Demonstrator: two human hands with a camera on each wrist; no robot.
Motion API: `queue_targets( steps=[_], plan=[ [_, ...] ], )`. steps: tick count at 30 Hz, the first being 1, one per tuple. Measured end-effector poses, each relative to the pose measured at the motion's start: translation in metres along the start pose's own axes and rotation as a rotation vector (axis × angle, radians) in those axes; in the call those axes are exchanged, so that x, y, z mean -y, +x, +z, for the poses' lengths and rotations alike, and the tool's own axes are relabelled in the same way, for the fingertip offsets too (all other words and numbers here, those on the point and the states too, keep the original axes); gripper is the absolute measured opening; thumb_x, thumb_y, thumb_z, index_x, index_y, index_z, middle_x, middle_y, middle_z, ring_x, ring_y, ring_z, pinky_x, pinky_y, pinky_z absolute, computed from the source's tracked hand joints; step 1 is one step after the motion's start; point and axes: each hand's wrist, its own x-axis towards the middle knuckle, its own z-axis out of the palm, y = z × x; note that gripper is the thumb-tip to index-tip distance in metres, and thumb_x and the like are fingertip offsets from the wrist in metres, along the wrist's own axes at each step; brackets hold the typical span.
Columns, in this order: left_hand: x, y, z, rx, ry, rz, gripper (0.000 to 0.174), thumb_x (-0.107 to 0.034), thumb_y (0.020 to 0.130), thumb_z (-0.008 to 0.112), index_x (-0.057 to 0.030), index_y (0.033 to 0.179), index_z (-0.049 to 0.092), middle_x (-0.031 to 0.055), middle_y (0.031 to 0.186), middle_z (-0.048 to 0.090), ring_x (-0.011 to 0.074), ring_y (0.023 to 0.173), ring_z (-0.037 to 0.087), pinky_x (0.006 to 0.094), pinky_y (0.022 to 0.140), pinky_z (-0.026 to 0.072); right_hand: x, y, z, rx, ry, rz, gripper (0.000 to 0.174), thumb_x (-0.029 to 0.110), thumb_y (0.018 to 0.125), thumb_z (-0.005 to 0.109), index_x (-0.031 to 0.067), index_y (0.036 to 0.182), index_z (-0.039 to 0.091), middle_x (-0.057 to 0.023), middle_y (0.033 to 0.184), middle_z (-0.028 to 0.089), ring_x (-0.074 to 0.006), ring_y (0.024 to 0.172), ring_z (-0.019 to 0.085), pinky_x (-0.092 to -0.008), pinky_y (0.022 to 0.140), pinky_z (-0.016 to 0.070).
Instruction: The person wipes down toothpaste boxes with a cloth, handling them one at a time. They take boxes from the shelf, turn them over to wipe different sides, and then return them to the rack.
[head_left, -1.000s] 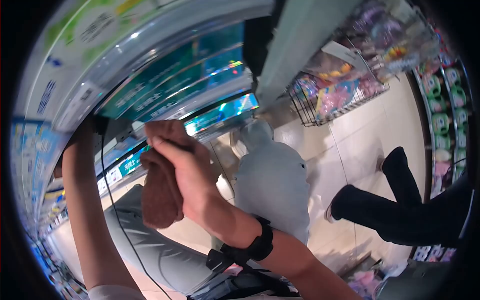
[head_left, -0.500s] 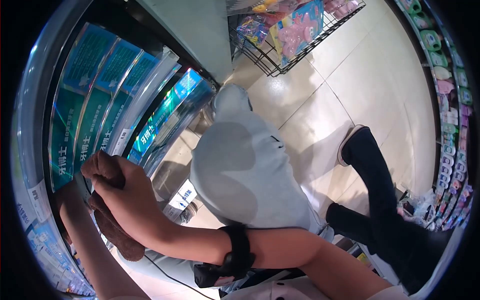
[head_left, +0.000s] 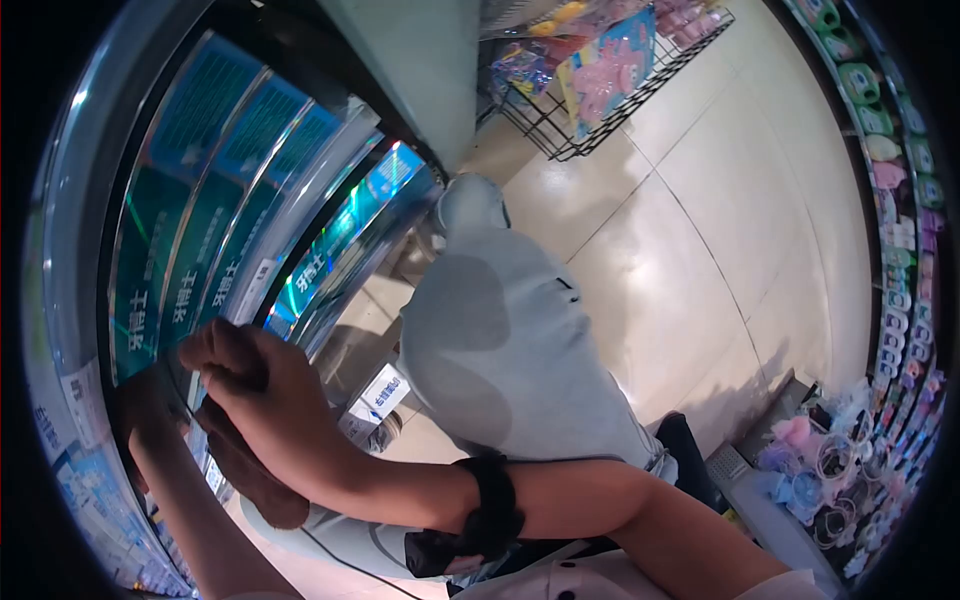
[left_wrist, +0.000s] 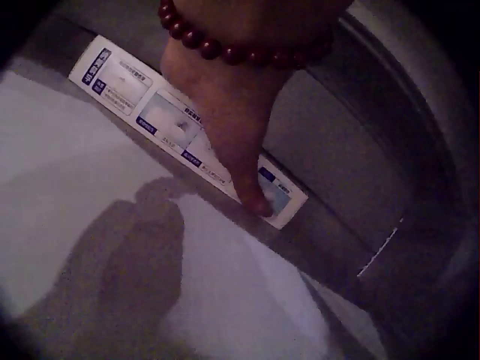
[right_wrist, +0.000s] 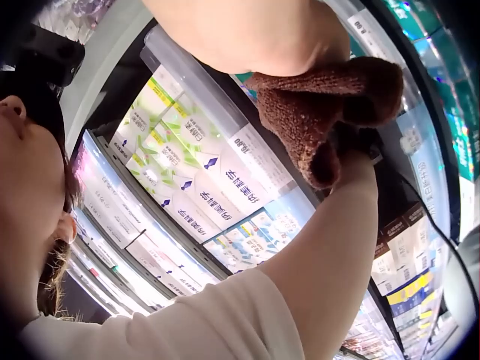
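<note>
1. The right hand grips the brown cloth, fingers curled round it; one bunched part rises at the fist, another hangs below, beside the left forearm.
2. One digit of the left hand lies across the white box; the other fingers are hidden, so whether it pinches cannot be told.
3. Teal boxes line the shelf beyond.
4. Since the earlier frame, the dark-trousered legs have mostly left view; the cloth remains gripped.

The right grip holds a brown cloth beside teal boxes.
</note>
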Motion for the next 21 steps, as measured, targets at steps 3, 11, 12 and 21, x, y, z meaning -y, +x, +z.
queue_targets(
  steps=[3, 11, 12, 21],
  plan=[
    [-0.007, -0.007, -0.009, -0.019, -0.004, 0.015, 0.051, -0.046, 0.084, 0.051, -0.0046, 0.114, 0.058, 0.0198, 0.112, 0.060, 0.0353, 0.105, 0.056, 0.0429, 0.090, 0.0432, 0.008, 0.001, -0.002, 0.101, 0.116, 0.345, 0.019, 0.007, 0.086, 0.055, -0.0024, 0.103, 0.056, -0.0057, 0.093, 0.062, -0.0098, 0.079, 0.058, -0.0231, 0.065, 0.0474],
    [-0.082, -0.038, -0.029, -0.071, 0.014, 0.013, 0.053, -0.048, 0.084, 0.052, -0.0049, 0.114, 0.058, 0.0197, 0.112, 0.060, 0.0347, 0.105, 0.055, 0.0421, 0.090, 0.0430, 0.013, -0.001, 0.000, 0.226, 0.153, 0.426, 0.022, 0.006, 0.083, 0.058, -0.0020, 0.103, 0.058, -0.0074, 0.089, 0.063, -0.0171, 0.073, 0.064, -0.0291, 0.069, 0.0514],
    [-0.092, -0.042, -0.030, -0.075, 0.006, 0.006, 0.053, -0.048, 0.084, 0.052, -0.0049, 0.114, 0.058, 0.0196, 0.112, 0.060, 0.0347, 0.105, 0.055, 0.0420, 0.090, 0.0430, 0.016, -0.003, 0.003, 0.231, 0.183, 0.456, 0.019, 0.006, 0.082, 0.057, -0.0016, 0.100, 0.060, -0.0073, 0.089, 0.063, -0.0159, 0.073, 0.062, -0.0276, 0.068, 0.0498],
    [-0.134, -0.126, -0.062, -0.042, -0.286, -0.112, 0.070, -0.065, 0.077, 0.054, 0.0032, 0.092, 0.058, 0.0251, 0.086, 0.062, 0.0413, 0.080, 0.060, 0.0427, 0.069, 0.0477, 0.014, -0.010, 0.013, 0.674, -0.051, -0.109, 0.039, 0.028, 0.095, 0.048, -0.0020, 0.120, 0.049, -0.0126, 0.108, 0.060, -0.0200, 0.097, 0.061, -0.0311, 0.083, 0.0490]
  ],
)
